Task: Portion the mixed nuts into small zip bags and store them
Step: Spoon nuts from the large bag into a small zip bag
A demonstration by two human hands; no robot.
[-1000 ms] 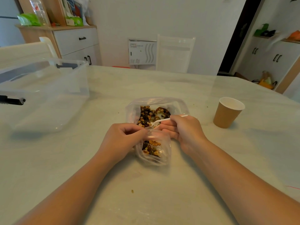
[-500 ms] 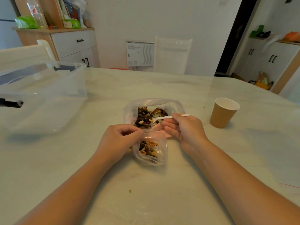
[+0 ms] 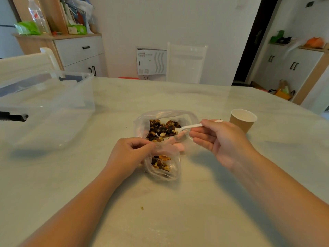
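Pale table [image 3: 178, 220]: our left hand [image 3: 128, 155] pinches small zip bag [image 3: 162, 166] rim; right hand [image 3: 219, 139] grips white spoon [image 3: 187, 127] in big nut bag [image 3: 165, 122].

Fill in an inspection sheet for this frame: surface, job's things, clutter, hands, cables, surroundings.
Surface: pale table with a crumb near the front.
Job's things: big bag of mixed nuts lies open; small bag, partly filled, sits in front of it; white spoon has its bowl in the big bag's nuts; clear bin at left, nothing seen inside.
Clutter: paper cup upright at right.
Hands: left hand pinches the small bag's mouth; right hand holds the spoon's handle.
Cables: nothing seen.
Surroundings: white chair beyond the table, dresser at left, cabinet at right.
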